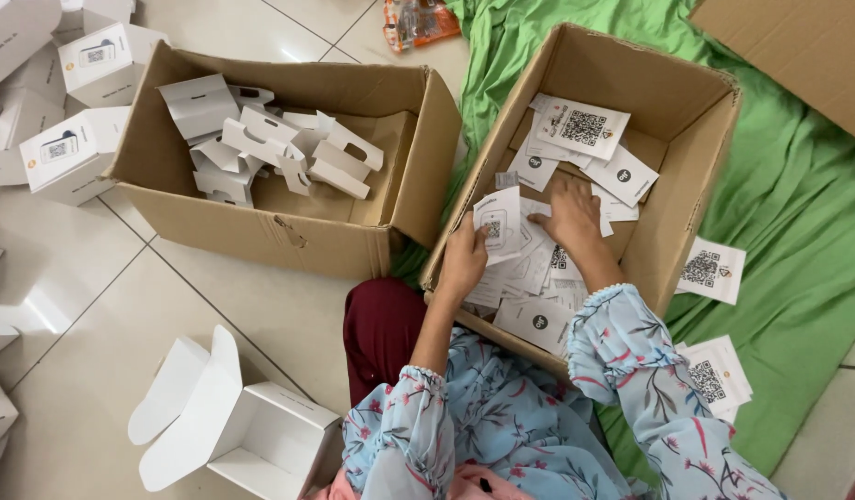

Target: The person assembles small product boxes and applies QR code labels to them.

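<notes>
The left hand [462,261] pinches a printed card [499,222]; the right hand [573,213] lies flat, fingers spread, on the loose cards inside the cardboard box [687,185] — lift single cards, not clumps.

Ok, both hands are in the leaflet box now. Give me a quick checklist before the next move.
1. Left hand has a leaflet: ok, fingers pinch a white printed sheet above the pile.
2. Right hand free: ok, it lies flat on the loose leaflets, gripping nothing.
3. Only one sheet in the left hand: cannot tell.
4. Leaflet box stocked: ok, many sheets inside.
5. Open white carton ready: ok, flaps up, beside the knee on the floor.
6. Stray leaflets outside the box: not ok, some lie on the green cloth.
</notes>
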